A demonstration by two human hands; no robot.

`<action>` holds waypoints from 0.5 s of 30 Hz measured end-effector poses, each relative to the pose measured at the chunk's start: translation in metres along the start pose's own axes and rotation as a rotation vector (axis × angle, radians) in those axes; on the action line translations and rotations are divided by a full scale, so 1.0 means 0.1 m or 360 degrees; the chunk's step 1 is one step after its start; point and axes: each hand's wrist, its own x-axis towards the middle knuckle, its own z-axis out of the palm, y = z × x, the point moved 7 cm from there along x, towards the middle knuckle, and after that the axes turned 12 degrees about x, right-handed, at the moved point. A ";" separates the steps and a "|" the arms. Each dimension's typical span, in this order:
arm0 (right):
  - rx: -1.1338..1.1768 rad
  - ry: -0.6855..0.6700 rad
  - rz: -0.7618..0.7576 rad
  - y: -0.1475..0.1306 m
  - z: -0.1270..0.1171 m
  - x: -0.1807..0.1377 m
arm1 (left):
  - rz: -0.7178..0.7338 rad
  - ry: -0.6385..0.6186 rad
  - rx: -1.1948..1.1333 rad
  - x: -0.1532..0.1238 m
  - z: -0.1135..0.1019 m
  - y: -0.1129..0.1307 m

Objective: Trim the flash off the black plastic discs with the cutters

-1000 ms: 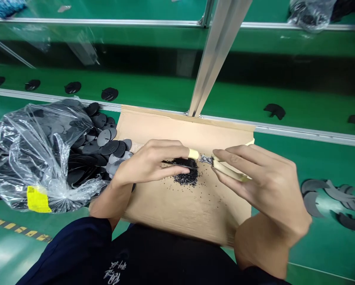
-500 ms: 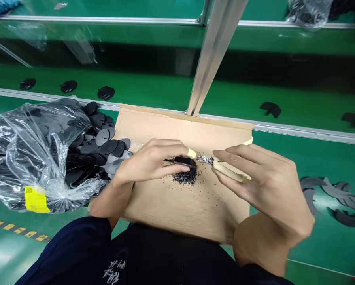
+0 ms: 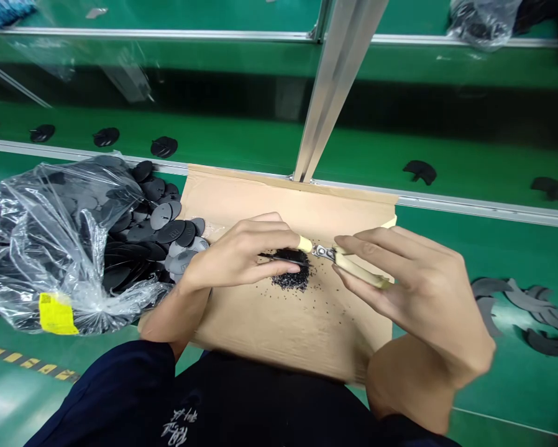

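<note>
My left hand [image 3: 235,254] pinches a thin black plastic disc [image 3: 279,256], held flat over a brown cardboard sheet [image 3: 283,316]. My right hand [image 3: 414,285] grips small cutters with cream handles [image 3: 353,264], whose metal jaws [image 3: 324,251] meet the disc's edge. Under the disc lies a small heap of black trimmings [image 3: 292,276], with specks scattered around it on the cardboard.
A clear plastic bag [image 3: 55,242] spilling several black discs [image 3: 167,226] lies at the left. More black discs [image 3: 164,146] sit on the green conveyor belt [image 3: 242,139] behind. Curved black offcuts [image 3: 525,310] lie at the right. A slanted aluminium post [image 3: 335,81] rises behind the cardboard.
The hands stay almost in place over the cardboard; the disc has shifted slightly in my left fingers. The discs on the belt have drifted a little to the left.
</note>
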 end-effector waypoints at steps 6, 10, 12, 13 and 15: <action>-0.0050 -0.0010 0.0005 0.00 0.03 0.01 | 0.0022 -0.0005 0.0009 0.00 0.05 0.01; -0.0061 -0.0010 -0.0004 0.00 0.03 0.03 | 0.0016 0.0012 0.0018 0.00 0.03 0.01; -0.0058 -0.0011 -0.0007 0.00 0.03 0.04 | 0.0003 0.0019 0.0025 0.00 0.01 0.01; -0.0057 -0.0009 -0.0011 0.00 0.03 0.04 | -0.0001 0.0026 0.0026 0.00 0.01 0.01; -0.0060 -0.0004 -0.0016 0.00 0.02 0.03 | 0.0000 0.0040 0.0026 0.00 -0.01 0.01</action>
